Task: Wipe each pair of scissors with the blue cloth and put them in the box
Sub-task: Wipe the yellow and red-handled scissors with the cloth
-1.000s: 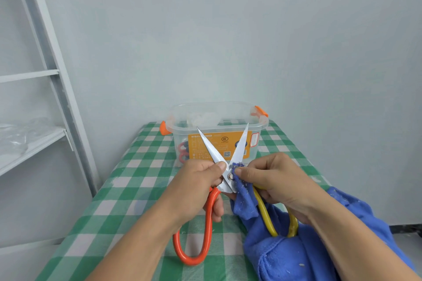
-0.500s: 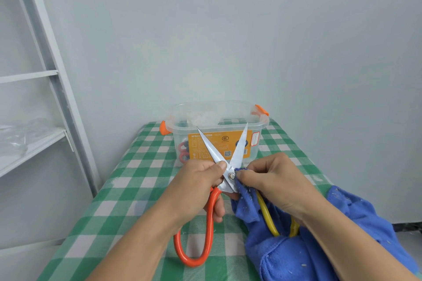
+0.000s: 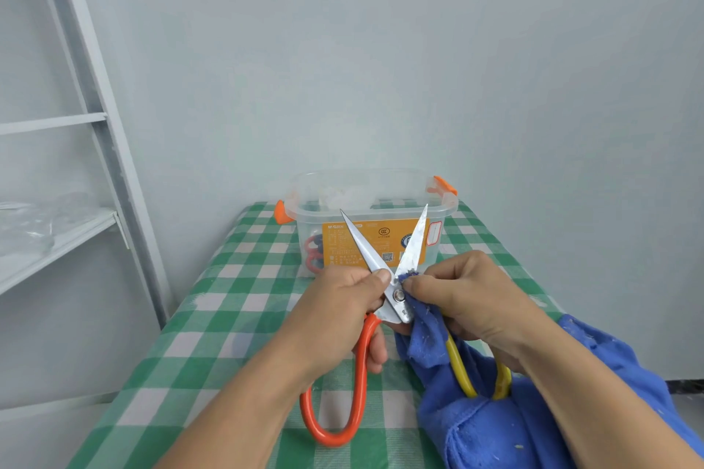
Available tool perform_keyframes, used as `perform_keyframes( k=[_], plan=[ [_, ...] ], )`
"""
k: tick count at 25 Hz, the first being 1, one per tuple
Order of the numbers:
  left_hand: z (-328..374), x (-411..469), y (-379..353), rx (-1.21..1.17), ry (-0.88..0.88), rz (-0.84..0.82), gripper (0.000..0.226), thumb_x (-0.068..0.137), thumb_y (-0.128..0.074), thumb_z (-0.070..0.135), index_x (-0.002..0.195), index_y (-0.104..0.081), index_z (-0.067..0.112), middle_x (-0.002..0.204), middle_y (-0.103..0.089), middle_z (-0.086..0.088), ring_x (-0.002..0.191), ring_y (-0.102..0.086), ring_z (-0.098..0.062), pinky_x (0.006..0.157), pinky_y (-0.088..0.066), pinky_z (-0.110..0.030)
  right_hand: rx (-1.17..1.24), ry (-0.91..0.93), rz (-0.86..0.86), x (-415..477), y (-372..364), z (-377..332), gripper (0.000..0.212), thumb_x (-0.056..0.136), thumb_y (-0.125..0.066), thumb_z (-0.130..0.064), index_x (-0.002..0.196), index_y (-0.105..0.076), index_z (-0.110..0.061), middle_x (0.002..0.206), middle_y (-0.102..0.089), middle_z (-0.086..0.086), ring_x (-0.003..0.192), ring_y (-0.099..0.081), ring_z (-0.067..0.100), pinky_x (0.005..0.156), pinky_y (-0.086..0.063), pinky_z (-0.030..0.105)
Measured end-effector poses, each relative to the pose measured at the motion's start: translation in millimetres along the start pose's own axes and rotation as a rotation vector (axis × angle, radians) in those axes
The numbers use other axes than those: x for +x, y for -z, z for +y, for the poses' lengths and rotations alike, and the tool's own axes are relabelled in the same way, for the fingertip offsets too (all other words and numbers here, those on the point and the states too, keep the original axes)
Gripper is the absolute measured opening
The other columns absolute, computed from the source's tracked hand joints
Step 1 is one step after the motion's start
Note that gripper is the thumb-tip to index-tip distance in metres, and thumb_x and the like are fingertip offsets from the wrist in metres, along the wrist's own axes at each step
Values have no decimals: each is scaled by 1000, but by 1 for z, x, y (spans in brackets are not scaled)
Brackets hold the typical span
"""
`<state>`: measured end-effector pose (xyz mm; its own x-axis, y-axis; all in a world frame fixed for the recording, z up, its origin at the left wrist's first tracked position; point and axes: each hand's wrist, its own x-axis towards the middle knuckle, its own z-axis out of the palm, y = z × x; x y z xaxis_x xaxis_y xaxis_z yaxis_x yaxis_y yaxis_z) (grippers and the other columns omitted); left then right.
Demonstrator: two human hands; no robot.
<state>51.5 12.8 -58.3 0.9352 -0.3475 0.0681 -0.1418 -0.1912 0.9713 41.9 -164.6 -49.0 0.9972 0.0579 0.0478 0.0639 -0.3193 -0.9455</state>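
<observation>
A pair of scissors [image 3: 371, 251] with one orange and one yellow loop handle is held above the table, blades spread apart and pointing at the box. My left hand [image 3: 343, 312] grips them by the orange handle just below the pivot. My right hand [image 3: 468, 301] pinches a fold of the blue cloth [image 3: 495, 423] against the right blade near the pivot; the yellow handle sits partly under the cloth. The clear plastic box [image 3: 365, 225] with orange clips stands at the table's far end, with red scissor handles visible inside.
The table wears a green and white checked cloth [image 3: 228, 316]. A white shelf unit [image 3: 76, 164] stands to the left, with clear plastic on one shelf. A pale wall rises right behind the box.
My right hand with the cloth has shifted slightly along the right blade near the pivot. The scissors and my left hand have barely moved.
</observation>
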Motion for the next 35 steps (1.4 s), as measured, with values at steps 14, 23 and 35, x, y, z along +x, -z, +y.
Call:
perform_keyframes(
  k=[14, 23, 35],
  plan=[
    [4, -2, 1, -31, 40, 18, 38, 105, -47, 27, 75, -61, 8, 48, -56, -16, 41, -53, -28, 48, -52, -33, 246, 295, 94, -3, 14, 9, 8, 67, -70, -3, 70, -66, -9, 68, -64, 7, 63, -58, 16, 61, -48, 22],
    [1, 1, 2, -52, 44, 50, 35, 105, -49, 26, 86, -57, -2, 59, -55, -9, 39, -55, -25, 47, -53, -36, -64, 268, 36, -5, 9, 12, 18, 78, -81, 1, 82, -72, -14, 74, -66, -1, 62, -56, 14, 59, -47, 29],
    [4, -2, -1, -66, 49, 25, 35, 106, -47, 26, 78, -50, 5, 47, -49, 1, 39, -55, -23, 43, -51, -31, -74, 112, 12, -6, 2, 4, 27, 73, -89, -13, 63, -63, -9, 56, -59, 6, 49, -47, 15, 49, -37, 26]
  ],
)
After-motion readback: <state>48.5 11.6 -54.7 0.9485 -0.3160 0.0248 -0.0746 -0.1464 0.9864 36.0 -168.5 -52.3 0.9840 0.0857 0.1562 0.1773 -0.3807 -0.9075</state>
